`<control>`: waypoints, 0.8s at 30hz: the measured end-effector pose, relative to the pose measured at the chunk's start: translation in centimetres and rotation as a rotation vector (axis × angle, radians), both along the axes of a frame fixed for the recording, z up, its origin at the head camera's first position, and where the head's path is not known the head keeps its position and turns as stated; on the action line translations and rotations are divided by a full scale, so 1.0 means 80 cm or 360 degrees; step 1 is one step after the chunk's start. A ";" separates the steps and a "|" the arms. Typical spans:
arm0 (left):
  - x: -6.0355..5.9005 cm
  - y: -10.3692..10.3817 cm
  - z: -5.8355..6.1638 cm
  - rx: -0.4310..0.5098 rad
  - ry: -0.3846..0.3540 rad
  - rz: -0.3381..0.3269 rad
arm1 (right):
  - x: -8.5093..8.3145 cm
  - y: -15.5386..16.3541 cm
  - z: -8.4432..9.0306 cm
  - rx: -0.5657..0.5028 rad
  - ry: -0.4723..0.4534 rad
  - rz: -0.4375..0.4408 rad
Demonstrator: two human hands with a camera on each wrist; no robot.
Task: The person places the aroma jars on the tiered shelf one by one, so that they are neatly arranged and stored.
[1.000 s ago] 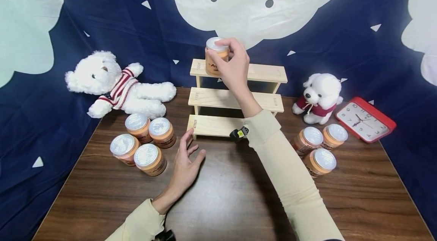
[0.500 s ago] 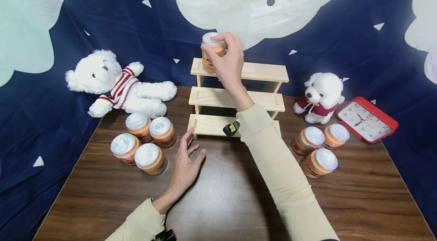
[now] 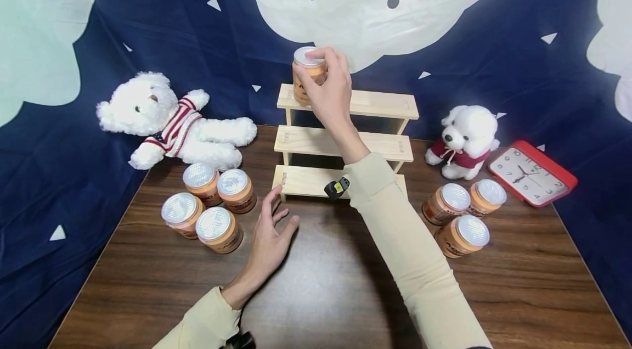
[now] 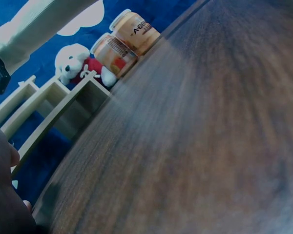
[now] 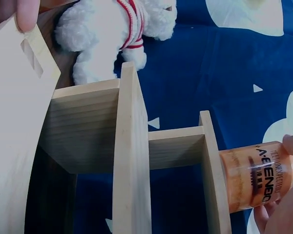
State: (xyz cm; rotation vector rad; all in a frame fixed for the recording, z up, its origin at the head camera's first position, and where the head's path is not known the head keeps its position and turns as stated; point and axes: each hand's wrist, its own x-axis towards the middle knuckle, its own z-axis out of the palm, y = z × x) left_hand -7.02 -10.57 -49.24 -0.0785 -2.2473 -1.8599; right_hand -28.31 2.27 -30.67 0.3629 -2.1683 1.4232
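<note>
My right hand (image 3: 322, 70) grips an orange jar (image 3: 306, 76) with a silver lid from the side and top. The jar stands upright at the left end of the top step of a three-step wooden shelf (image 3: 380, 105). In the right wrist view the jar (image 5: 256, 180) has its base against the top board of the shelf (image 5: 129, 146). My left hand (image 3: 274, 223) rests open on the brown table (image 3: 321, 294), fingers spread, just in front of the bottom step's left corner, holding nothing.
Several matching jars (image 3: 207, 206) are clustered left of the shelf, and three more jars (image 3: 464, 212) stand to its right. A white teddy bear (image 3: 168, 124) lies at the back left. A small white plush dog (image 3: 464, 138) and a red clock (image 3: 530, 173) sit at the back right.
My right hand has carried the jar a little to the left along the top step. The left hand has stayed where it was.
</note>
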 end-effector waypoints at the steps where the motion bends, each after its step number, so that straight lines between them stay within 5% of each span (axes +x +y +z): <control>1: 0.000 0.000 0.000 0.0001 0.0002 -0.0001 | 0.001 0.001 0.001 0.0016 -0.0009 0.0005; 9: 0.001 0.001 0.001 -0.0005 0.0007 0.0004 | 0.008 0.013 0.002 0.0140 -0.0010 0.0024; 24: -0.001 0.002 0.000 -0.0001 0.0007 -0.0007 | 0.043 0.046 0.002 -0.0061 0.0056 0.0030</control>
